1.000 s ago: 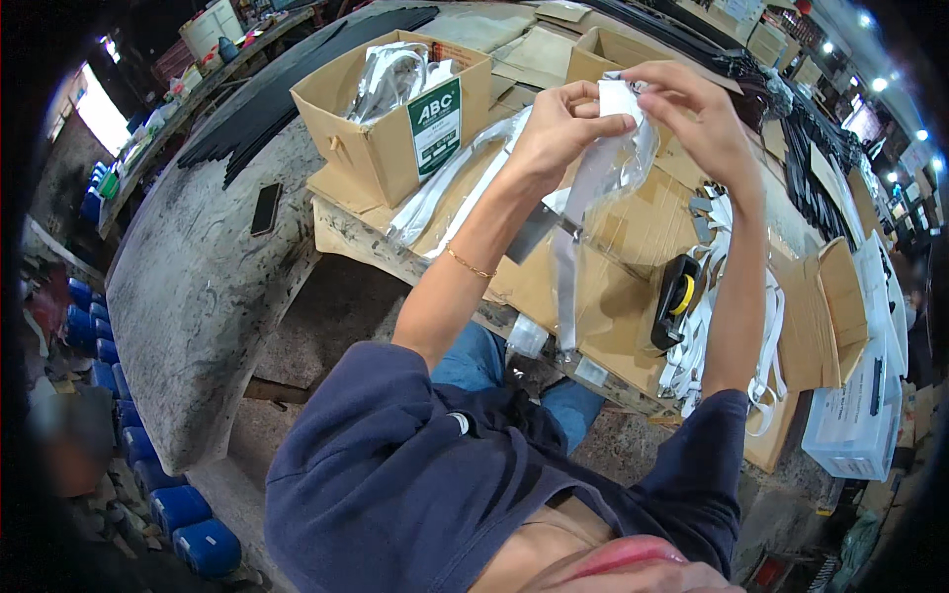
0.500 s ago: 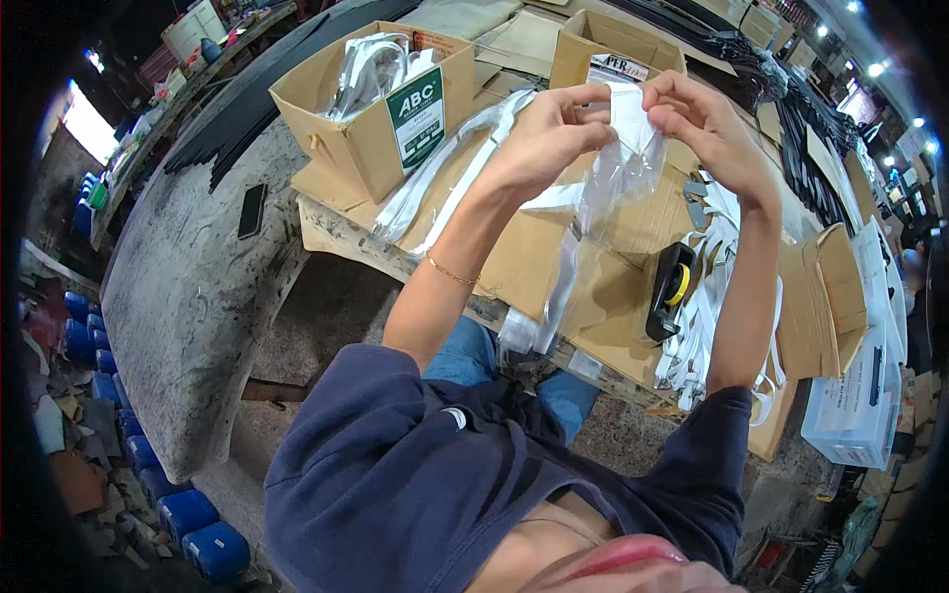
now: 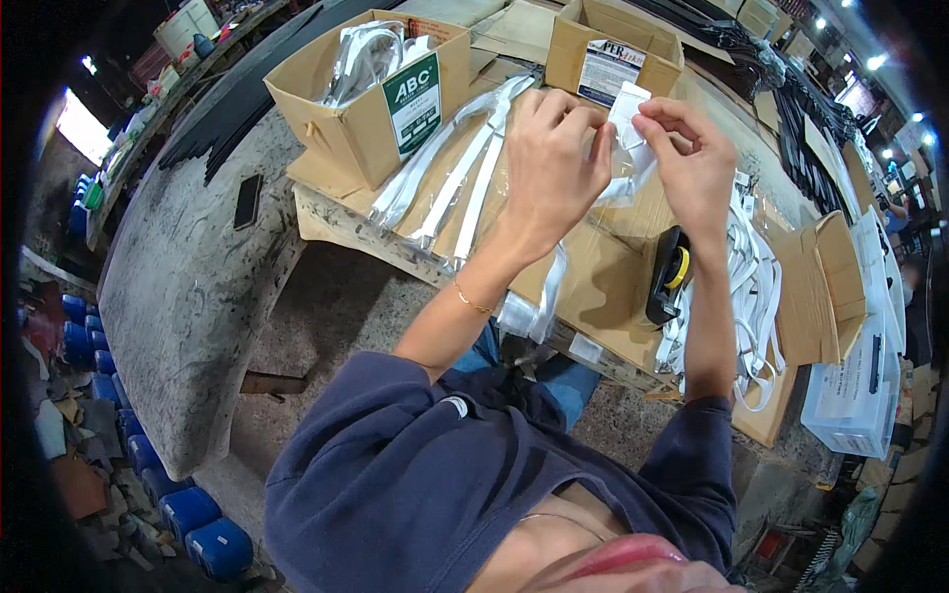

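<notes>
Over the cardboard-covered work surface, my two hands come together at a clear plastic sleeve (image 3: 621, 191) with a white strip inside and a white card-like end (image 3: 629, 107) on top. My right hand (image 3: 685, 163) pinches the card's right edge between thumb and fingers. Curled from the other side, my left hand (image 3: 559, 158) grips the sleeve; its fingertips are partly hidden. Below lies another white strip in plastic (image 3: 552, 287), hanging toward the edge. To the left, several white straps (image 3: 463, 173) lie side by side. A black tape dispenser (image 3: 664, 277) stands beside a heap of white straps (image 3: 753, 287).
An open carton (image 3: 336, 148) holding plastic-wrapped white straps stands at the back left. Another carton (image 3: 613, 59) is behind my hands. At the right are an open cardboard box (image 3: 825, 287) and a clear plastic bin (image 3: 850, 405). A phone (image 3: 249, 203) lies on the left.
The sleeve has turned and drawn nearer, its white end now pointing up between my hands. My left hand has rolled over, its back now showing. Another white strip shows among those on the left.
</notes>
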`<action>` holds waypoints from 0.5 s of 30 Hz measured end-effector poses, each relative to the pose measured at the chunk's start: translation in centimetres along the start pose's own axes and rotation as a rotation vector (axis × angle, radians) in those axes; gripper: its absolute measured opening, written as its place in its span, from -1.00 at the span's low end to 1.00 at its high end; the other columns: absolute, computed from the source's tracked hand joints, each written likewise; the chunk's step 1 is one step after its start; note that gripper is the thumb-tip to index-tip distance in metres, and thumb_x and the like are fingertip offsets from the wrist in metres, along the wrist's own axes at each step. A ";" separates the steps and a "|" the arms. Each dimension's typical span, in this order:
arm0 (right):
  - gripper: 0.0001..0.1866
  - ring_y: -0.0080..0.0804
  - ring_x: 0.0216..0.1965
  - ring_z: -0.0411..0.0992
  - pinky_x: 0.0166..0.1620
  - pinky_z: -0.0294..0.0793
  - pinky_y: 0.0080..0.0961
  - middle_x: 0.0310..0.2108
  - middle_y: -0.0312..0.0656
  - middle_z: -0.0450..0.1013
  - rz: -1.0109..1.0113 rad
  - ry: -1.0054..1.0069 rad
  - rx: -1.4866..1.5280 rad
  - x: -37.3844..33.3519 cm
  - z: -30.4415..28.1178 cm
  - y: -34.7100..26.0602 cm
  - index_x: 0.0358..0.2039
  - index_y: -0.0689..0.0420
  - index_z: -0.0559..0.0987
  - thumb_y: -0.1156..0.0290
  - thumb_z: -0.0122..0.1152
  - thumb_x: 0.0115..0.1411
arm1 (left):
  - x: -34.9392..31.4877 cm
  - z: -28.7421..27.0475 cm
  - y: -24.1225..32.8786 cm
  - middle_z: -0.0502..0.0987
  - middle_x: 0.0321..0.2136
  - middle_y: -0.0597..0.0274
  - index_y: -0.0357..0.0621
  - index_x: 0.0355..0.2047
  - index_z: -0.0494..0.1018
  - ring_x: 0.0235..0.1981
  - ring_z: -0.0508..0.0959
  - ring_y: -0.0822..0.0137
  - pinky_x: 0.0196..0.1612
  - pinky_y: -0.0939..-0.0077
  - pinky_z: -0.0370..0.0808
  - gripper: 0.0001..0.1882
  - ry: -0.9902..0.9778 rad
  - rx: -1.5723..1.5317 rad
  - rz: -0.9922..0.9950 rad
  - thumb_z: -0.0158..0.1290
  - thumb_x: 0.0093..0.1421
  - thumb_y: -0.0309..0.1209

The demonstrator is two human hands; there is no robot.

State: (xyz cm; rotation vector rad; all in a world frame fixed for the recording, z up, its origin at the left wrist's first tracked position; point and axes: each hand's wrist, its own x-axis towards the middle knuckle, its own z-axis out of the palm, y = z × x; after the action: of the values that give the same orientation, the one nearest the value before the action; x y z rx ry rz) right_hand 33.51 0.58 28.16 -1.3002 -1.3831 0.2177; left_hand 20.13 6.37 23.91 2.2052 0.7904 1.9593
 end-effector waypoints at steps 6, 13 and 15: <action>-0.90 -0.52 -0.39 0.54 -0.30 0.58 -0.59 -0.42 -0.19 0.55 -0.192 0.235 -0.013 -2.4 1.8 0.8 -0.35 0.27 0.61 0.62 0.27 0.07 | -0.7 0.3 1.4 0.52 -0.47 0.05 -0.27 -0.48 0.58 -0.35 0.48 0.08 -0.24 0.26 0.39 -0.88 -0.069 -0.109 -0.232 0.15 0.00 -0.45; -0.91 -0.49 -0.40 0.53 -0.28 0.59 -0.59 -0.43 -0.19 0.54 -0.267 0.335 0.031 -3.7 2.9 2.7 -0.37 0.27 0.61 0.63 0.27 0.06 | -1.3 0.8 1.8 0.53 -0.47 -0.04 -0.32 -0.48 0.57 -0.39 0.53 0.03 -0.28 0.21 0.43 -0.85 -0.142 -0.219 -0.501 0.10 0.02 -0.46; -0.85 -0.49 -0.41 0.53 -0.28 0.59 -0.57 -0.42 -0.17 0.53 -0.251 0.344 -0.009 -4.2 3.0 3.0 -0.30 0.27 0.59 0.63 0.26 0.06 | -1.7 1.2 1.8 0.52 -0.47 -0.04 -0.33 -0.47 0.56 -0.38 0.52 0.03 -0.27 0.21 0.42 -0.86 -0.136 -0.185 -0.485 0.09 0.02 -0.47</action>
State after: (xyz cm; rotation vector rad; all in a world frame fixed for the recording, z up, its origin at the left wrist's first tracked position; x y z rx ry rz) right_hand 31.61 -0.01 22.52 -1.0982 -1.2350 -0.1760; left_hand 21.79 4.35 22.85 1.8050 0.9673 1.5629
